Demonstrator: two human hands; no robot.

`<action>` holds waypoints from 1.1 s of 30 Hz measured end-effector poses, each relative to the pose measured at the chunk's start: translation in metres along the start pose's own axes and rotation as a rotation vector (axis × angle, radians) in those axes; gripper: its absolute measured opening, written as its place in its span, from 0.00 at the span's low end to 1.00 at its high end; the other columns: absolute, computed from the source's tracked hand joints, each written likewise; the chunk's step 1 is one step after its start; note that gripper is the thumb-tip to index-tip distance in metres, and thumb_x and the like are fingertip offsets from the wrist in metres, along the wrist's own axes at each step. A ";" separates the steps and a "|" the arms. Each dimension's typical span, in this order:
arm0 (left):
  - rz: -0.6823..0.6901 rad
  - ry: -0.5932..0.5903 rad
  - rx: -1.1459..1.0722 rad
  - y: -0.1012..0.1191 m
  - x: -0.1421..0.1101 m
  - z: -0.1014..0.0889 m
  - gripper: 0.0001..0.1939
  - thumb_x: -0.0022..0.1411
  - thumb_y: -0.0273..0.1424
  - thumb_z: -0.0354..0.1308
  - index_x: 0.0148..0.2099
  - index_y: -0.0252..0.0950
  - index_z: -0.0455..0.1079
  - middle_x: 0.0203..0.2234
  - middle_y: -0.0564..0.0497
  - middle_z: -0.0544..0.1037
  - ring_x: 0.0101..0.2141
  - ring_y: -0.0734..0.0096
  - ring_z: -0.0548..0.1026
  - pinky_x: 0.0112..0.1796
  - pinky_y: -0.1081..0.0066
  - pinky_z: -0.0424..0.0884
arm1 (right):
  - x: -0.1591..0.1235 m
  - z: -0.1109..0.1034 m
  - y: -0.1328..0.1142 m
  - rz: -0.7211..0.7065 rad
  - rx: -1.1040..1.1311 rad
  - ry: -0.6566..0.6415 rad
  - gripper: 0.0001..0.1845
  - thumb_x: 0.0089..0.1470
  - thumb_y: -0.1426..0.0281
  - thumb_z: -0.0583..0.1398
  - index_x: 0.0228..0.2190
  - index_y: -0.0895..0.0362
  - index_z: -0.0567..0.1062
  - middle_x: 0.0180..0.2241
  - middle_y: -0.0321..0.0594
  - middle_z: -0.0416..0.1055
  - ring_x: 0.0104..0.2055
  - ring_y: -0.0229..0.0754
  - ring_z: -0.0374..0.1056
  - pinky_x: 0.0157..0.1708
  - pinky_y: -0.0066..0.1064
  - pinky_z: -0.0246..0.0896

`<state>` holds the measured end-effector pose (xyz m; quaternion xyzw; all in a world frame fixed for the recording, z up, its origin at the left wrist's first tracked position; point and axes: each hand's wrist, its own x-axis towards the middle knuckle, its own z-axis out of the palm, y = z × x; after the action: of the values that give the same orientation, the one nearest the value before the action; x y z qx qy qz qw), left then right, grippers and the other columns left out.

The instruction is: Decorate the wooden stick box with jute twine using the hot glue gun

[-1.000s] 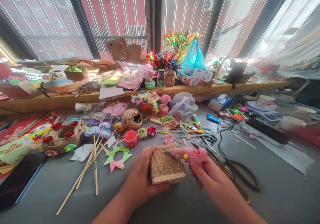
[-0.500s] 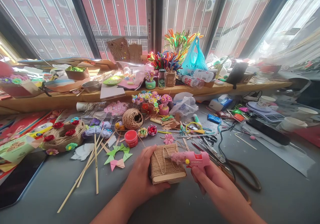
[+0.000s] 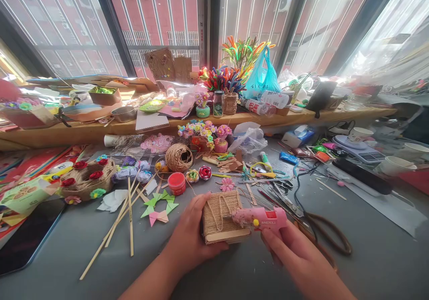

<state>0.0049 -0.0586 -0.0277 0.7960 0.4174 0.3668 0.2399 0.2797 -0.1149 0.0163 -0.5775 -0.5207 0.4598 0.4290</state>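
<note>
Over the table [image 3: 378, 255], the left hand [image 3: 191, 228] clasps a box [image 3: 231, 227] mostly twine-wrapped, one strip [image 3: 228, 236] bare; the right hand [image 3: 288, 242] grips a glue gun [image 3: 261, 218] beside loops [image 3: 221, 221] seemingly not fully fixed.

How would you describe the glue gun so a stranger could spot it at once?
Below the windows stands a grey table. Above its near side, the right hand holds the glue gun, pointing at the twine-wrapped block in the left hand. Unlike that brown block, it is pink, with a round yellow spot and lettering.
</note>
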 end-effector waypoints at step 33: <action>0.004 0.016 0.001 0.000 0.001 0.001 0.56 0.56 0.54 0.74 0.76 0.50 0.48 0.66 0.39 0.67 0.62 0.39 0.72 0.62 0.43 0.69 | -0.015 0.003 -0.013 0.068 0.025 0.070 0.29 0.56 0.39 0.65 0.45 0.48 0.88 0.25 0.38 0.77 0.24 0.44 0.67 0.28 0.31 0.73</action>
<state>0.0062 -0.0578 -0.0276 0.7940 0.4179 0.3736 0.2353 0.2739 -0.1285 0.0299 -0.6050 -0.4796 0.4602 0.4384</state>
